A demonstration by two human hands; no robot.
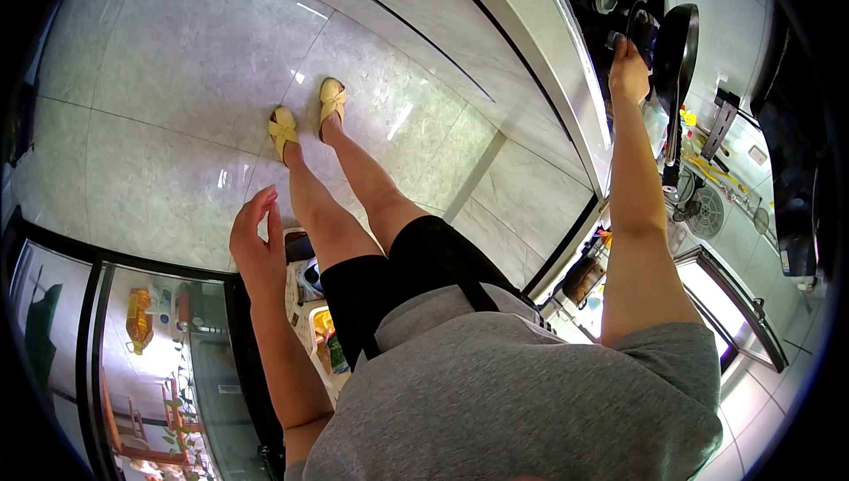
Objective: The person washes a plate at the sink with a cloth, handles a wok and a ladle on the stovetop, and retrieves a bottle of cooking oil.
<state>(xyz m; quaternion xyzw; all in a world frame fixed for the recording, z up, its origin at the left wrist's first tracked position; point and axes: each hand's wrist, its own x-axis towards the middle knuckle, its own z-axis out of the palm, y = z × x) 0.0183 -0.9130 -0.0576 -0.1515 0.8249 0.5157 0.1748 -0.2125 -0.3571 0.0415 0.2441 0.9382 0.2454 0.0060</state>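
Observation:
My right hand [629, 74] reaches over the dark stove area at the upper right. Its fingers are closed at a small silvery and black part [614, 40], which is too small and shaded to name. Right beside this hand is a black frying pan [679, 43], its handle pointing towards the lower part of the view. My left hand [258, 238] hangs in the air over the floor at the left, fingers loosely curved and thumb apart, holding nothing.
A pale counter edge [531, 65] runs above marbled cabinet fronts [398, 3]. Utensils and a strainer [706, 214] are along the tiled wall. At the left stands a black-framed glass door [159, 269]. A white basket [305, 326] with packages is beside my legs.

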